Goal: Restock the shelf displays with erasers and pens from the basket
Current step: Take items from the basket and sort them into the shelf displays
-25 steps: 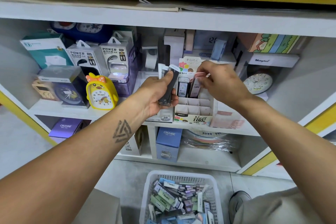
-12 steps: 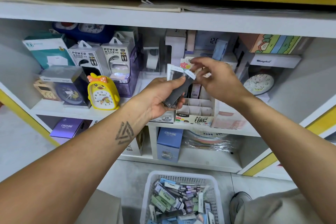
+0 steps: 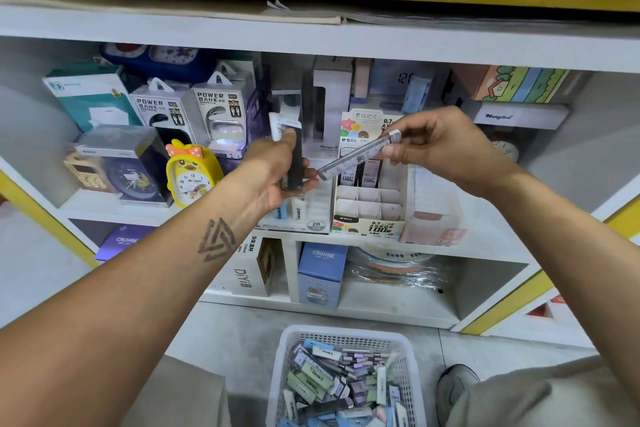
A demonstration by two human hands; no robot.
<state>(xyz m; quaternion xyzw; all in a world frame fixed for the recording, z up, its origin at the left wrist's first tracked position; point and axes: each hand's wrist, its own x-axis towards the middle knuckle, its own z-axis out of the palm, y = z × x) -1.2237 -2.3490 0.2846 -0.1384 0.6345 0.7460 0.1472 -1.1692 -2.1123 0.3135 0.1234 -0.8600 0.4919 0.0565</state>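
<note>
Head view: at centre frame the right hand [image 3: 446, 146] now pinches one slim clear pack [image 3: 360, 153] by its upper end, drawn out slantwise and apart from the dark bundle of packs [image 3: 293, 163] that the left hand [image 3: 277, 173] grips upright; half a second ago both hands met at that bundle. Behind them the divided display box [image 3: 369, 208] stands on the shelf [image 3: 485, 239] with two packs in its back row. At bottom centre, the white basket [image 3: 287, 350] of erasers and pens sits on the floor.

Above the white basket [image 3: 346, 340], the left hand [image 3: 277, 170] grips dark packs [image 3: 294, 163] — the right hand [image 3: 440, 146] pinches one slim pack [image 3: 360, 152], tilted, before the compartmented display box [image 3: 370, 208].
</note>
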